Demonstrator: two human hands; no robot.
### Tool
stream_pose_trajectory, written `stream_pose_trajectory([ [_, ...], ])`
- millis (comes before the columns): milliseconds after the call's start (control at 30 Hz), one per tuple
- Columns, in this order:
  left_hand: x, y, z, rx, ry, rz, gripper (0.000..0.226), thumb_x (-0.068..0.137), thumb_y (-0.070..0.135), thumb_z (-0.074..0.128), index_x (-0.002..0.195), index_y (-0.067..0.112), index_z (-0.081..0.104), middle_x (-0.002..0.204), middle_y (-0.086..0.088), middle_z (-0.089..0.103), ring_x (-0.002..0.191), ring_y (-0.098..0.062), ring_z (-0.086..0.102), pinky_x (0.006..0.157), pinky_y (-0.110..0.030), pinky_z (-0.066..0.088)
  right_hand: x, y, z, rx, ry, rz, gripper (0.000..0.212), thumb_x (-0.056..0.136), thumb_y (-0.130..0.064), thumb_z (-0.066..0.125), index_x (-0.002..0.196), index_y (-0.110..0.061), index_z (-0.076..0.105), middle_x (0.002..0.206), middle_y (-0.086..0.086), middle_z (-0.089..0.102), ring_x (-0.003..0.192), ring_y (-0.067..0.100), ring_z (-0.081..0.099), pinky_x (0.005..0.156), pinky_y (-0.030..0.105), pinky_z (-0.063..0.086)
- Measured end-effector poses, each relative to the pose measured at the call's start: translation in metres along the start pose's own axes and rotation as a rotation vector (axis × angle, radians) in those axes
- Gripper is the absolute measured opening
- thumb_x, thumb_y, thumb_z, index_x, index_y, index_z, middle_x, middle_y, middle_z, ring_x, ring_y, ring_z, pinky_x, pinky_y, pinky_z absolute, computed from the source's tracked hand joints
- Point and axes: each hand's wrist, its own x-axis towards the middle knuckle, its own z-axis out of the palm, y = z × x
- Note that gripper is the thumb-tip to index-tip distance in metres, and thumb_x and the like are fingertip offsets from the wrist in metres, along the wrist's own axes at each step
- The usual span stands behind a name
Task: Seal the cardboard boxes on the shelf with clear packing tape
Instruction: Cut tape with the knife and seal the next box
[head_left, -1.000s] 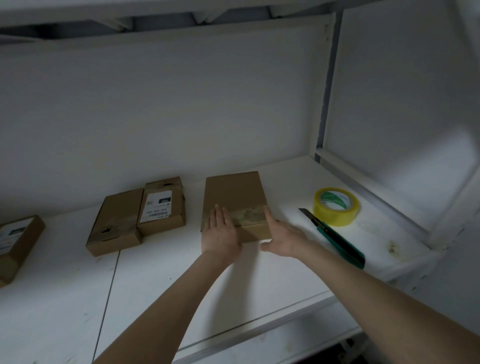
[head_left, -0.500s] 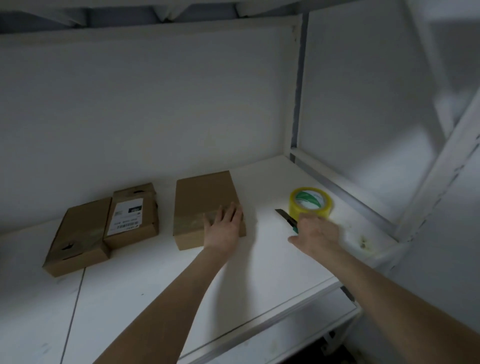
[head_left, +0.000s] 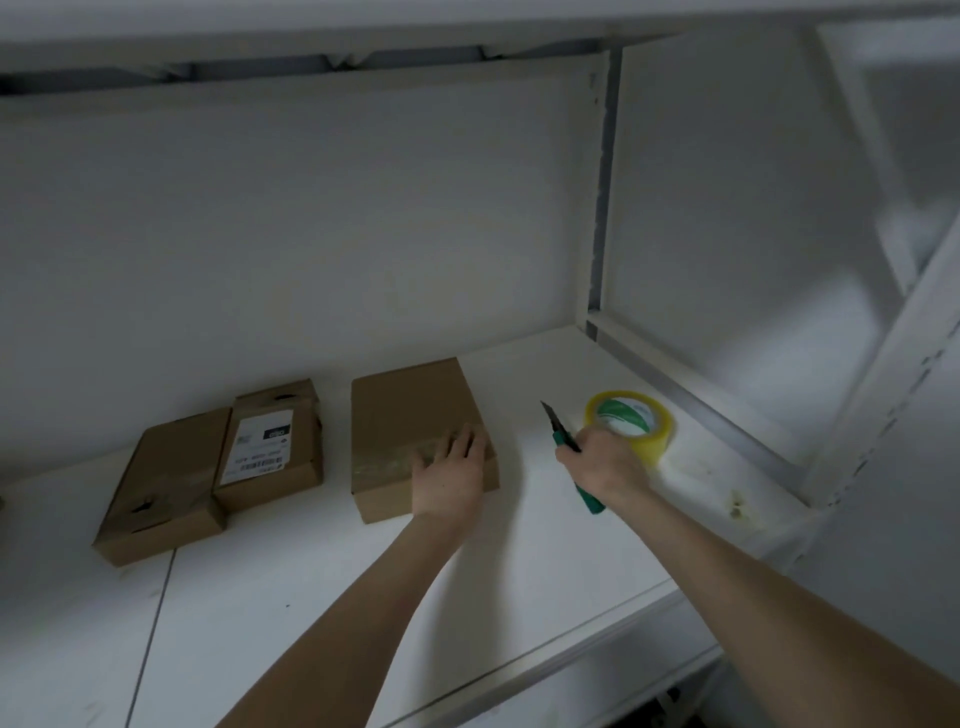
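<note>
Left hand (head_left: 452, 475): flat on brown cardboard box (head_left: 408, 410), near-right corner.
Right hand (head_left: 609, 463): gripping green-handled utility knife (head_left: 562, 437) beside yellow tape roll (head_left: 644, 422).

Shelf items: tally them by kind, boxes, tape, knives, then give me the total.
Cardboard boxes: 3 (plain box, labelled box, rightmost box under the left hand)
Packing tape rolls: 1 (tape roll)
Utility knives: 1 (utility knife, gripped by the right hand)
Total: 5
</note>
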Motion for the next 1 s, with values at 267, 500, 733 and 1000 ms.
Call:
stream_pose_trajectory([
  [267, -0.003, -0.031, -0.003, -0.165, 0.235, -0.113, 0.07, 0.085, 0.033, 0.058, 0.147, 0.014, 0.031, 0.151, -0.01, 0.033, 0.14, -0.029, 0.031, 0.108, -0.041, 0.032, 0.031, -0.021, 0.009, 0.066, -0.023, -0.063, 0.039, 0.09, -0.019, 0.06, 0.126, -0.008, 0.05, 0.114, 0.015, 0.061, 0.095, 0.031, 0.06, 0.062, 0.029, 0.045],
  [500, -0.001, -0.039, -0.005, -0.246, 0.284, -0.091, 0.054, 0.091, 0.016, 0.05, 0.144, 0.01, 0.039, 0.148, -0.011, 0.038, 0.137, -0.031, 0.037, 0.105, -0.043, 0.037, 0.05, -0.039, 0.041, -0.164, -0.073, -0.123, 0.045, 0.096, -0.014, 0.053, 0.139, -0.011, 0.042, 0.129, 0.017, 0.04, 0.107, 0.034, 0.054, 0.081, 0.031, 0.045],
  [733, 0.01, -0.022, 0.003, -0.092, 0.056, 0.073, 0.059, 0.1, 0.036, 0.035, 0.153, 0.024, 0.012, 0.161, 0.0, 0.01, 0.148, -0.018, 0.008, 0.118, -0.039, 0.008, 0.057, -0.038, 0.042, -0.293, -0.11, -0.235, 0.038, 0.096, -0.018, 0.051, 0.134, -0.013, 0.053, 0.127, 0.014, 0.05, 0.113, 0.032, 0.054, 0.092, 0.033, 0.048],
  [1000, 0.018, 0.01, 0.008, -0.1, 0.339, 0.13, 0.042, 0.083, 0.033, 0.041, 0.11, 0.012, 0.065, 0.108, -0.012, 0.064, 0.094, -0.034, 0.064, 0.077, -0.041, 0.053, 0.051, 0.007, -0.046, -0.032, 0.202, -0.191, 0.028, 0.096, -0.027, 0.047, 0.112, -0.017, 0.069, 0.117, 0.012, 0.067, 0.111, 0.032, 0.059, 0.088, 0.032, 0.045],
])
